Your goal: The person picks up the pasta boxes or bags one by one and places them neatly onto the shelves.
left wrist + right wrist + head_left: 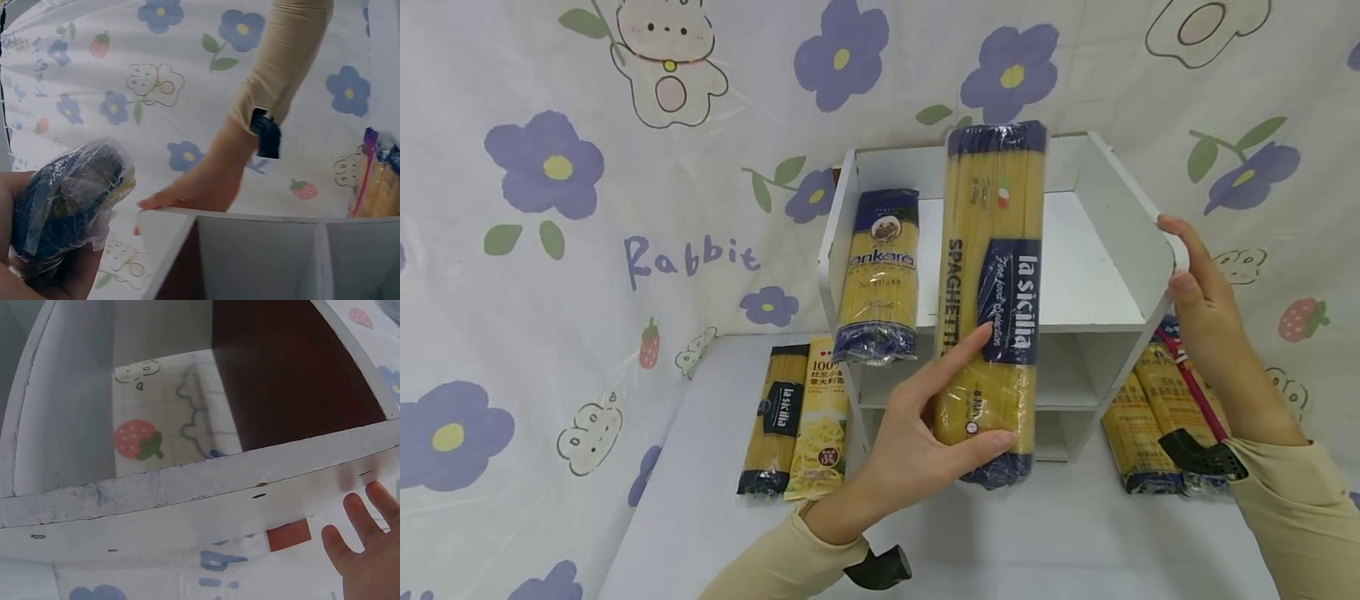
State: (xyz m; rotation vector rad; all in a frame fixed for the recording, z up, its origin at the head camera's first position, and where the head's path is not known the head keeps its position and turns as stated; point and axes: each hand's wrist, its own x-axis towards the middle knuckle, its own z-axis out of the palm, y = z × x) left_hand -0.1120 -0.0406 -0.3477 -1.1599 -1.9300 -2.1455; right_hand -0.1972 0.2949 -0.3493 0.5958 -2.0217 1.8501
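Observation:
My left hand (pixel 910 442) holds a large clear-wrapped pack of La Sicilia spaghetti (pixel 992 208) near its lower end, thumb and fingers around it. The pack stands nearly upright in front of the white shelf unit (pixel 1112 258). In the left wrist view the pack's crinkled dark-blue end (pixel 75 194) shows in the hand. My right hand (pixel 1213 321) touches the front corner of the unit's right side panel. Its fingers (pixel 359 512) look straight and spread in the right wrist view. An Ankara pasta pack (pixel 880 283) lies on the unit's top level at left.
Left of the unit, another La Sicilia pack (pixel 775 421) and a yellow pasta pack (pixel 822 425) lie side by side on the white table (pixel 700 517). More yellow pasta packs (pixel 1138 425) lie to its right. A flower-printed cloth (pixel 647 167) hangs behind.

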